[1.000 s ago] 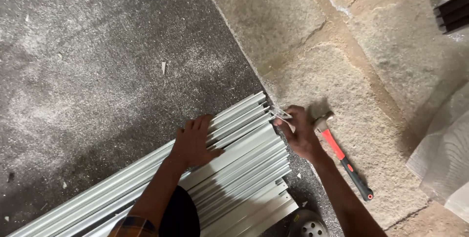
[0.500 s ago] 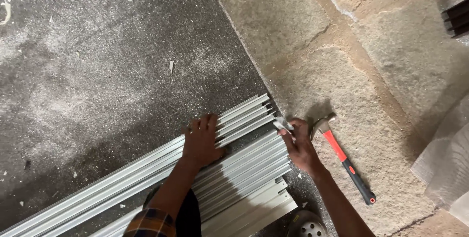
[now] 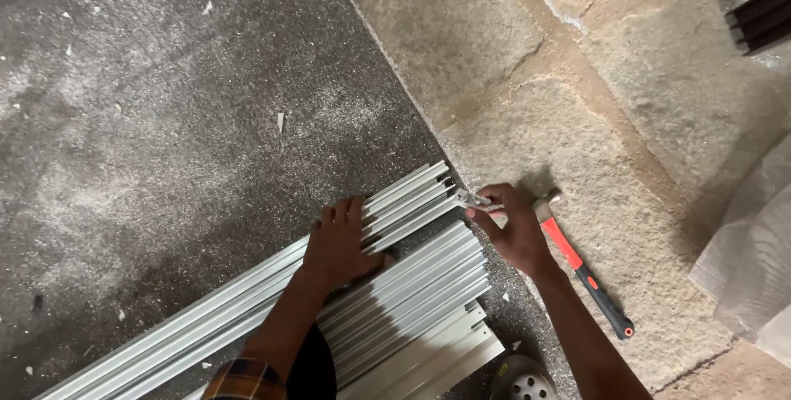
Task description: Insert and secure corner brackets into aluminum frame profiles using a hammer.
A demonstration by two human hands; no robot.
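Stack of long pale-grey aluminium channel profiles lies on the dark gritty floor, long axis lower-left to upper-right, ends by the sandy stone slab. Your left hand: flat, fingers spread, pressing on top profiles. Your right hand: closed on a small metal piece at the profile ends, nearer them than the left. Red-handled hammer just beside, untouched.
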